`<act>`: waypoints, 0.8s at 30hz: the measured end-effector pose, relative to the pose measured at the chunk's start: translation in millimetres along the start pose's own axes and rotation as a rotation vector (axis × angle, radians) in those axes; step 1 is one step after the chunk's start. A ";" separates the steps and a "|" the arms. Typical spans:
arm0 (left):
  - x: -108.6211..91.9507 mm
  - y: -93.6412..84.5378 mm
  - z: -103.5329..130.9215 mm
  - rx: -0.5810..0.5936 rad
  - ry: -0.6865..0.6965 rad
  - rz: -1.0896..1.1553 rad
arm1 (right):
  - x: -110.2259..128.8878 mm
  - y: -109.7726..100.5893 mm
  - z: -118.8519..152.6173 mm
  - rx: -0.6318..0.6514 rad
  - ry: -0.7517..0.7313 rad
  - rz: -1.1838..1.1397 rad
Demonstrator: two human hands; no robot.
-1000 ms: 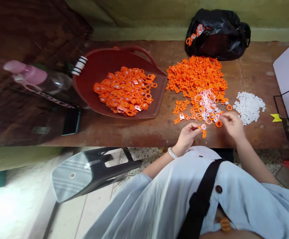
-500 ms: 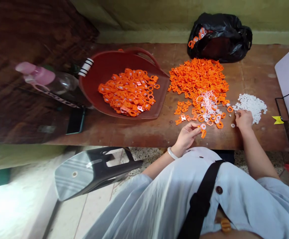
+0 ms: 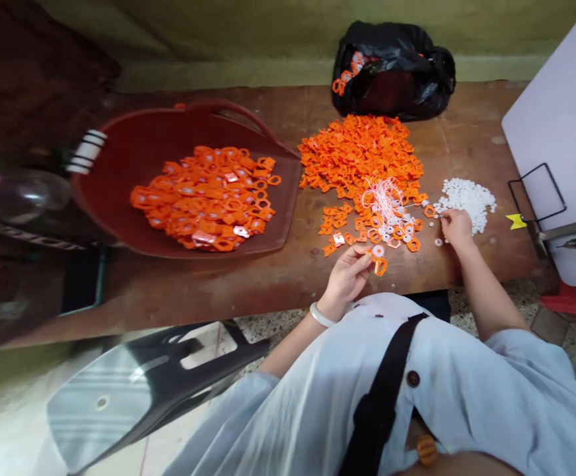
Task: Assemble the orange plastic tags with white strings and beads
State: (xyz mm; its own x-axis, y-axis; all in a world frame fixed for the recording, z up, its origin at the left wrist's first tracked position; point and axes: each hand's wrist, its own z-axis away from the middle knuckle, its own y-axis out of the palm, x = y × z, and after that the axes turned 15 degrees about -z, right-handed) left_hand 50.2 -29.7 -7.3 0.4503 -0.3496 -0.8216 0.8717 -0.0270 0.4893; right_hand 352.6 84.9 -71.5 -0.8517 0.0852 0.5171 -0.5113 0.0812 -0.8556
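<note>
My left hand [image 3: 348, 274], with a white bangle at the wrist, pinches an orange piece [image 3: 380, 266] that has a white disc on it, near the table's front edge. My right hand [image 3: 456, 227] is closed at the left edge of a pile of small white discs [image 3: 468, 198]; its fingertips hide whatever is between them. Beyond my left hand lie a tangle of pink-and-white string [image 3: 384, 200] and loose orange and white pieces. A large heap of orange pieces [image 3: 362, 152] is behind them.
A dark red basket [image 3: 114, 218] holding orange pieces stands at the left, beside a bottle [image 3: 30, 195] and a phone [image 3: 83, 281]. A black plastic bag [image 3: 397, 73] sits at the back. At the right is a pale panel [image 3: 565, 132]; a grey stool [image 3: 104, 396] stands below left.
The camera view has shifted, so the table's contents appear further left. Both hands keep nearly the same places over the table, the left still holding the orange piece.
</note>
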 end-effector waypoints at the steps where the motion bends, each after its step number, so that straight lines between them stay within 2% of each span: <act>1: 0.2 0.2 -0.2 -0.002 -0.004 -0.003 | 1.5 -1.7 0.5 0.012 0.004 0.004; 7: 3.6 -0.5 -2.2 0.001 -0.007 -0.018 | 15.1 -9.0 3.2 0.083 0.009 0.078; 12: 1.3 1.2 -2.7 0.021 -0.025 -0.010 | 20.7 -14.1 -4.5 0.115 0.029 0.103; 14: -1.5 2.4 -2.0 0.030 -0.042 0.011 | 21.6 -17.5 -7.1 0.101 0.035 0.079; 16: -4.1 3.2 -1.3 0.039 -0.057 0.042 | 28.9 -22.1 -4.4 0.014 0.019 -0.019; 19: -5.1 3.5 -2.1 0.048 -0.073 0.076 | 60.7 -30.7 16.7 -0.146 -0.141 -0.359; 22: -2.5 4.1 -5.0 0.038 -0.092 0.087 | 111.5 -37.5 53.5 -0.050 -0.373 -0.732; 24: -0.5 5.4 -7.1 0.032 -0.100 0.095 | 142.7 -37.6 76.0 0.043 -0.485 -0.867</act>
State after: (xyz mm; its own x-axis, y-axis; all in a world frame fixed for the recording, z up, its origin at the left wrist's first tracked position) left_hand 56.0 -23.0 -6.4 0.5077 -0.4434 -0.7387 0.8187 -0.0186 0.5739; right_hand 241.5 18.4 32.5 -0.1307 -0.4028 0.9059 -0.9748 -0.1143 -0.1914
